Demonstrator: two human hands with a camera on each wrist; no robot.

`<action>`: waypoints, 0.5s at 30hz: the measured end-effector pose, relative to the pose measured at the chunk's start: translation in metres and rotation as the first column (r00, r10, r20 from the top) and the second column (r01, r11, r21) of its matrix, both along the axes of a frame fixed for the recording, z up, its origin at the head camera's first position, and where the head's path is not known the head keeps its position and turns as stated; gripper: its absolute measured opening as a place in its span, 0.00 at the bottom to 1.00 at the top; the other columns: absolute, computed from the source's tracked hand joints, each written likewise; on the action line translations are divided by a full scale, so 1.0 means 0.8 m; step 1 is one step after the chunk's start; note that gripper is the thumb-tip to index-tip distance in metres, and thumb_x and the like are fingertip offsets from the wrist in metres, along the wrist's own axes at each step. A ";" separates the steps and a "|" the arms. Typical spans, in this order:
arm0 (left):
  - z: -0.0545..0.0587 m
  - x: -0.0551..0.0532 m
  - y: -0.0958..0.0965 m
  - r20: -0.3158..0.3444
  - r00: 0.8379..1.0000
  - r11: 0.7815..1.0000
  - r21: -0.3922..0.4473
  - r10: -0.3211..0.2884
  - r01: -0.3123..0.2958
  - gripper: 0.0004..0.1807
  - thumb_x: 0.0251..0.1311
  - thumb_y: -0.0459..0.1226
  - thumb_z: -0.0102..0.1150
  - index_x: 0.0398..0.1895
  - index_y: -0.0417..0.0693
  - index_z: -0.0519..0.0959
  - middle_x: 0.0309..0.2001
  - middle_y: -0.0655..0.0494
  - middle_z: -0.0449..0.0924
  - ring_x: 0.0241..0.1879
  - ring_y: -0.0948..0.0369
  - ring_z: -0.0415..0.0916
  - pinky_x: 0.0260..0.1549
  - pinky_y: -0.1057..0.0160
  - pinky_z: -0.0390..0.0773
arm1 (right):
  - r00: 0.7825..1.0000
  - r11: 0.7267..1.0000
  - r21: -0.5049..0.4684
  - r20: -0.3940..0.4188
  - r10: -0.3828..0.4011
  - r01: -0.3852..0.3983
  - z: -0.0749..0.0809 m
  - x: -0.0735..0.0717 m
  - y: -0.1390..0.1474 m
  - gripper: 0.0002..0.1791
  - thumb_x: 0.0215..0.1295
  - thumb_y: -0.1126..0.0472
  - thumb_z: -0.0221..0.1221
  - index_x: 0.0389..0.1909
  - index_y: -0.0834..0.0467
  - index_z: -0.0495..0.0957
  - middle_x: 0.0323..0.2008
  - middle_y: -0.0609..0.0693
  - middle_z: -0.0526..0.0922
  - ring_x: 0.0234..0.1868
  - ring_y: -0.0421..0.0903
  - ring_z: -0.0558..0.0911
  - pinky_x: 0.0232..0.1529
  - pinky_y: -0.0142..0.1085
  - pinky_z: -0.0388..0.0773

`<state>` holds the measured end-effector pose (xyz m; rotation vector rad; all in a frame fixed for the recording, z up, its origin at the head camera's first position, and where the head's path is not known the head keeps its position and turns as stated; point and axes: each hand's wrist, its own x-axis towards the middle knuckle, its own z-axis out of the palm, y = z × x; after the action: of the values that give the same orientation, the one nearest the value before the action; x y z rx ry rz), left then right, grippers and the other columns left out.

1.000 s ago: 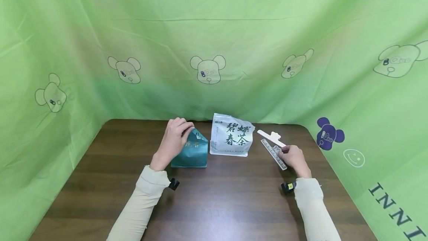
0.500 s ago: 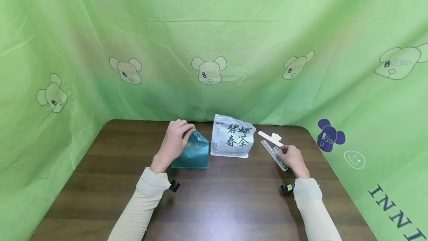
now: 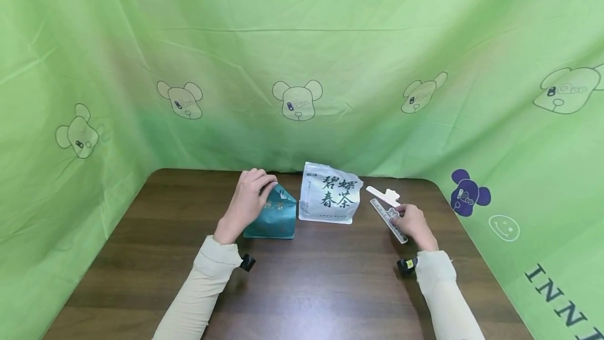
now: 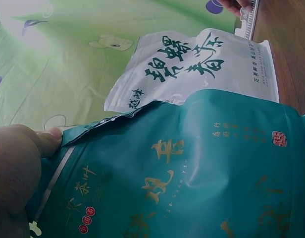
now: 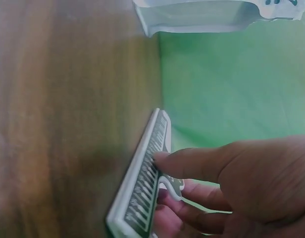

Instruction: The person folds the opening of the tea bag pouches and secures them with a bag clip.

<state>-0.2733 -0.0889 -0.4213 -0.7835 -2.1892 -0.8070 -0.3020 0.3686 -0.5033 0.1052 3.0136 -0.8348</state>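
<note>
My left hand (image 3: 246, 197) pinches the top edge of a teal tea bag (image 3: 274, 220) that stands on the table; its printed front fills much of the left wrist view, with the thumb (image 4: 46, 141) at the bag's mouth. On the right, my right hand (image 3: 415, 225) holds a bag clip (image 3: 383, 212) with a black-and-white keyboard pattern. In the right wrist view the thumb lies on the face of that clip (image 5: 142, 191), and the other fingers curl at its handle side. A plain white bag clip (image 3: 379, 193) lies just behind the patterned one.
A white tea bag (image 3: 330, 195) with large dark lettering stands between the hands, close to the teal bag, its top uneven. All rest on a brown wooden table (image 3: 311, 277). A green cloth (image 3: 292, 41) printed with bear heads hangs behind and at both sides.
The right hand has shifted slightly to the left and along the patterned clip. The left hand keeps its hold on the teal tea bag, and the bags and clips stay about where they were.
</note>
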 end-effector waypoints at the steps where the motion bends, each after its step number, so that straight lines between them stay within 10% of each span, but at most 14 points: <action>1: 0.000 -0.001 0.000 0.001 1.000 1.000 -0.001 0.002 -0.002 0.03 0.64 0.30 0.66 0.38 0.43 0.87 0.32 0.54 0.81 0.33 0.55 0.72 0.40 0.56 0.68 | 1.000 1.000 0.001 0.006 0.011 -0.011 0.001 -0.001 0.000 0.26 0.58 0.64 0.65 0.54 0.78 0.75 0.47 0.73 0.82 0.45 0.64 0.81 0.49 0.56 0.76; 15: -0.001 -0.001 0.000 0.024 1.000 1.000 -0.006 0.013 -0.013 0.03 0.64 0.31 0.66 0.38 0.42 0.87 0.32 0.54 0.81 0.33 0.56 0.72 0.40 0.57 0.68 | 0.992 0.991 -0.087 0.059 0.108 -0.103 0.013 -0.005 -0.005 0.25 0.54 0.61 0.69 0.46 0.75 0.77 0.37 0.65 0.84 0.38 0.56 0.82 0.42 0.45 0.77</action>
<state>-0.2741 -0.0887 -0.4224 -0.7654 -2.2160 -0.8079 -0.3056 0.3648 -0.4926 -0.0279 2.8910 -0.9273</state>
